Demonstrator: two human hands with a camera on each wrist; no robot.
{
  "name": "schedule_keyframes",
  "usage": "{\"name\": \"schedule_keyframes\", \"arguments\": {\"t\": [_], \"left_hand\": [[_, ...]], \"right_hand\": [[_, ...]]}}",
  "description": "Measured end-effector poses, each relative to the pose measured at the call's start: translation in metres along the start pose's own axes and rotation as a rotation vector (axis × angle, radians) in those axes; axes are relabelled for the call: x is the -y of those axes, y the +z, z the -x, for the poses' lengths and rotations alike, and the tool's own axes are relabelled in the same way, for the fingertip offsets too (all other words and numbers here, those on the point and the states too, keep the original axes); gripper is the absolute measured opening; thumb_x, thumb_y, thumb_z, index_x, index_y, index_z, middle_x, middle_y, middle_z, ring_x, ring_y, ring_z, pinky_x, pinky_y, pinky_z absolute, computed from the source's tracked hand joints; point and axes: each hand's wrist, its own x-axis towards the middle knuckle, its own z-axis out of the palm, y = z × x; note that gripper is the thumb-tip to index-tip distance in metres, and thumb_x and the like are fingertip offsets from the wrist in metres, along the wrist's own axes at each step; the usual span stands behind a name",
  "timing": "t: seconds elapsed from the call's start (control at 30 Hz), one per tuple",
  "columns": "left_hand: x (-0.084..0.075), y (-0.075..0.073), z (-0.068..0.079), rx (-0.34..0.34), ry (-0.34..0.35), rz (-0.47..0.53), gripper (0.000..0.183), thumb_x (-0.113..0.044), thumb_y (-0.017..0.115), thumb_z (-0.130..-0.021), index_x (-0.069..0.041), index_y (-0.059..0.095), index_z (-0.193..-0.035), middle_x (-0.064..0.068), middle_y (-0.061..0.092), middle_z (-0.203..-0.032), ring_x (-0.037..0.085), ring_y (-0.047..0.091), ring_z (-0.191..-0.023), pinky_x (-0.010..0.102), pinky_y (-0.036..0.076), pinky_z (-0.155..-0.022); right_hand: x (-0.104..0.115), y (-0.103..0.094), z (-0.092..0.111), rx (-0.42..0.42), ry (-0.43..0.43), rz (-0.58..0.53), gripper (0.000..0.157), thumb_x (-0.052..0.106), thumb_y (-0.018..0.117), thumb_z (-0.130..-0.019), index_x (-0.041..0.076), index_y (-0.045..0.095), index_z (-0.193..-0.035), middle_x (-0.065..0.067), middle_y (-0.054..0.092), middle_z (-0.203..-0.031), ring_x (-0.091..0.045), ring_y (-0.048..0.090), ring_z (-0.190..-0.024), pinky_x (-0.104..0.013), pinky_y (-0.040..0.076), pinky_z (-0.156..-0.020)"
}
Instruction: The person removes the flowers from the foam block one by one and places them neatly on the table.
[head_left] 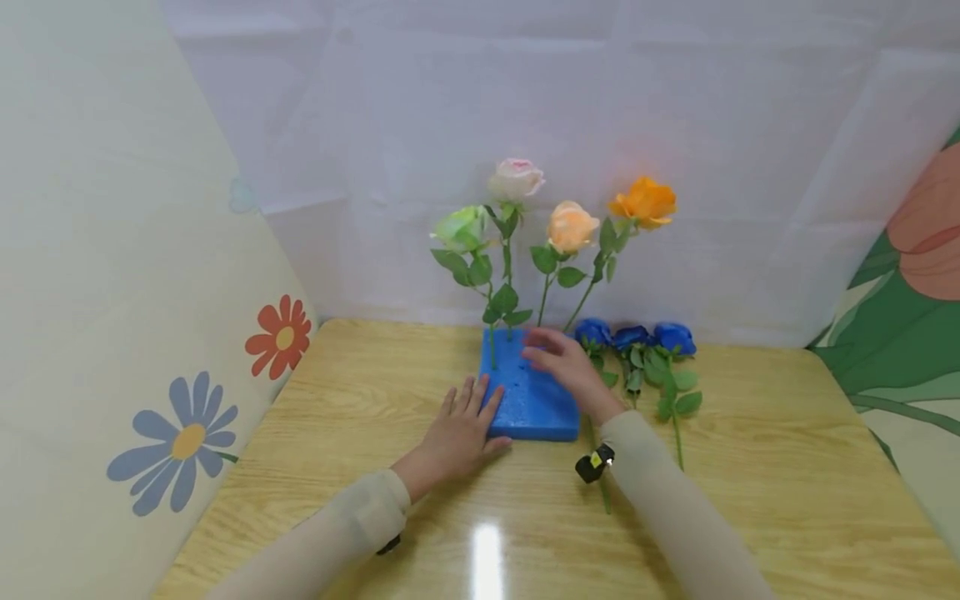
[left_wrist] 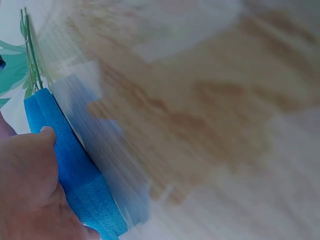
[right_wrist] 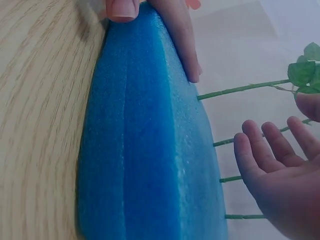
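Note:
A blue foam block lies flat on the table, with several artificial roses standing in it. These are a green rose, a pale pink rose, a peach rose and an orange rose that leans right. My left hand rests at the block's left front corner, fingers spread and straight over its edge. Above the block's right side is my right hand, fingers relaxed and holding nothing. The right wrist view shows its fingers beside the green stems, which rise from the block's top.
Three blue roses, the left one, the middle one and the right one, lie right of the block, stems toward me. A white cloth hangs behind the wooden table. Flower-printed walls stand at both sides.

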Motion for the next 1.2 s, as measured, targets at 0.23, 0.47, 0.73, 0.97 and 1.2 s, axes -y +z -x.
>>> {"name": "schedule_keyframes", "arguments": {"t": [0.23, 0.47, 0.73, 0.97, 1.2], "left_hand": [[0.001, 0.003, 0.0, 0.016, -0.008, 0.004, 0.084, -0.062, 0.04, -0.103, -0.01, 0.015, -0.164, 0.021, 0.002, -0.169, 0.044, 0.004, -0.154, 0.06, 0.011, -0.122], [0.0, 0.0, 0.001, 0.014, -0.01, 0.015, 0.084, -0.062, 0.041, -0.103, -0.01, 0.016, -0.163, 0.02, 0.003, -0.169, 0.043, 0.004, -0.155, 0.06, 0.01, -0.122], [0.0, -0.004, 0.001, 0.034, -0.012, 0.051, 0.081, -0.061, 0.039, -0.104, -0.011, 0.016, -0.164, 0.02, 0.003, -0.169, 0.042, 0.005, -0.155, 0.06, 0.011, -0.122], [0.0, -0.006, -0.001, 0.051, -0.014, 0.077, 0.08, -0.06, 0.037, -0.104, -0.012, 0.015, -0.164, 0.019, 0.003, -0.169, 0.042, 0.005, -0.155, 0.061, 0.01, -0.122], [0.001, -0.004, -0.002, 0.046, -0.021, 0.075, 0.073, -0.059, 0.028, -0.107, -0.015, 0.015, -0.164, 0.017, 0.002, -0.17, 0.042, 0.006, -0.155, 0.06, 0.011, -0.122]], "right_hand": [[-0.001, 0.012, -0.013, 0.023, 0.006, 0.022, 0.049, 0.019, 0.067, -0.099, 0.008, 0.054, -0.145, -0.015, 0.058, -0.141, -0.031, 0.056, -0.129, -0.039, 0.05, -0.103], [0.002, 0.019, -0.022, 0.037, 0.026, 0.056, 0.049, 0.019, 0.068, -0.099, 0.007, 0.055, -0.144, -0.014, 0.058, -0.142, -0.031, 0.057, -0.129, -0.04, 0.05, -0.103], [-0.001, 0.025, -0.031, 0.059, 0.025, 0.081, 0.048, 0.022, 0.069, -0.098, 0.013, 0.057, -0.143, -0.011, 0.06, -0.14, -0.03, 0.056, -0.13, -0.044, 0.047, -0.106], [-0.001, 0.032, -0.036, 0.056, 0.034, 0.116, 0.054, 0.024, 0.07, -0.097, 0.013, 0.053, -0.147, -0.011, 0.061, -0.141, -0.03, 0.057, -0.13, -0.045, 0.047, -0.107], [0.0, 0.041, -0.045, 0.008, 0.092, 0.084, 0.05, 0.021, 0.071, -0.097, 0.007, 0.056, -0.143, -0.012, 0.058, -0.144, -0.027, 0.057, -0.131, -0.039, 0.049, -0.105]]}}
